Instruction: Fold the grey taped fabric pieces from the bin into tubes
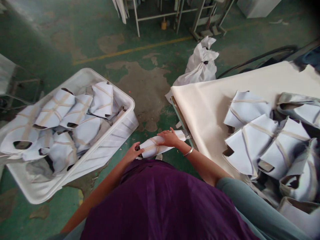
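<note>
taped white piece (pixel 151 149), one in hand at the waist: right hand (pixel 170 138) gripping it from above, left hand (pixel 132 153) closed on its end. more pieces (pixel 247 143) lie heaped on a cream table (pixel 212 100), others in a white tub (pixel 100 75).

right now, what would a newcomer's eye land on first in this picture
The big white plastic bin on the floor at the left stands out first, piled with white pieces bound with tan tape. More taped white pieces lie heaped on the cream-covered table at the right. Between them, at bottom centre, the left hand and right hand hold a rolled white piece over the worn green floor.
</note>
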The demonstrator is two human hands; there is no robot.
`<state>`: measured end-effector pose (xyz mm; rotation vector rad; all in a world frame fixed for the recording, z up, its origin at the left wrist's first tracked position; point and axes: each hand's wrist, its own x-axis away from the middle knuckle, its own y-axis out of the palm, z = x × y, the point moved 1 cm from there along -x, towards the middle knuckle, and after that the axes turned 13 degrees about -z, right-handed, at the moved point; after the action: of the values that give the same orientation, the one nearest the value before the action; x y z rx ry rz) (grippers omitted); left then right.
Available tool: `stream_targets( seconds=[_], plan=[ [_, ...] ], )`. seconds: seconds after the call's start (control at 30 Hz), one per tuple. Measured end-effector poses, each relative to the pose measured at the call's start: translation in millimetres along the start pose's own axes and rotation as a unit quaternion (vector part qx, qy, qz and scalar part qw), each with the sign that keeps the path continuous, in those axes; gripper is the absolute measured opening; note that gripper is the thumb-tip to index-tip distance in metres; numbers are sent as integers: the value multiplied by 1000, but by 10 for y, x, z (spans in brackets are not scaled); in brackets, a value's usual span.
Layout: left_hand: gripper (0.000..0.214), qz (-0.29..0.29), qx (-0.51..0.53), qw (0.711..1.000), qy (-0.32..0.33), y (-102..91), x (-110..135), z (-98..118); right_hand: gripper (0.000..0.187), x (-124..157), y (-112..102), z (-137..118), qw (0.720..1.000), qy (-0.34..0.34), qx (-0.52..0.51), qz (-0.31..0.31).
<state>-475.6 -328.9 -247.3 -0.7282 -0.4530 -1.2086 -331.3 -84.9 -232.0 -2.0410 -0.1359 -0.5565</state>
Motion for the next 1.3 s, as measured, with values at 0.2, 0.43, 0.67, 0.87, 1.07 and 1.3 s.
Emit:
stream_targets(
  seconds=[0.2, 0.43, 0.67, 0.87, 1.07, 1.3],
  plan=[
    [68, -28, -30, 999, -8, 38, -102, 94, 61, -125, 88, 76, 998, -16, 7, -61],
    [76, -23, -8, 1000, 4, 41, -128, -45, 65, -41, -7, 326, 998, -24, -10, -61],
    [67, 5, -21, 1000, -18, 82, -34, 47, 58, 17, -157, 430, 991, -7, -95, -96],
    [64, 18, -12, 1000, -18, 123, -45, 31, 63, -42, -106, 262, 992, 52, 2, -112],
    [64, 106, -71, 989, -73, 137, -58, -164, 61, 129, -235, 456, 992, 31, -79, -94],
    [54, 141, -101, 979, -104, 212, 80, -62, 67, 176, -126, 456, 992, 104, -21, -73]
  ],
)
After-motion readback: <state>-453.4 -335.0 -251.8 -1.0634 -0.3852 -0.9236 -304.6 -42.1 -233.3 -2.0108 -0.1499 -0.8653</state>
